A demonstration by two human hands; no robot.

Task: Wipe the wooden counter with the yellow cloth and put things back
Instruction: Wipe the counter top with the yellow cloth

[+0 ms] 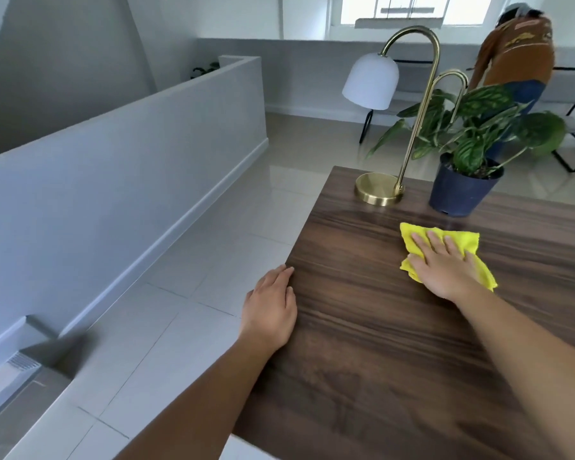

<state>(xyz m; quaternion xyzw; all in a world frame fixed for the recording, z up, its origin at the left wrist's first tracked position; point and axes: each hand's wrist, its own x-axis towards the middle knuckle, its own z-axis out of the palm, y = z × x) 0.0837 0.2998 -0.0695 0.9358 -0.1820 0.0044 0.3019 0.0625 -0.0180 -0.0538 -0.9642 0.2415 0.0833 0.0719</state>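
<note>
A dark wooden counter (362,327) fills the lower right of the head view. On it lies a crumpled yellow cloth (468,239), pressed flat under my right hand (445,267), whose fingers are spread over it. My left hand (269,307) rests palm down on the counter's left edge, fingers together, holding nothing. At the counter's far end stand a brass lamp (379,189) with a white shade and a potted plant (458,190) in a dark pot, just beyond the cloth.
A pale tiled floor (180,293) lies left of the counter, bounded by a low grey wall (113,180). Another person in a brown top (518,58) bends over near chairs at the far right, beyond the plant.
</note>
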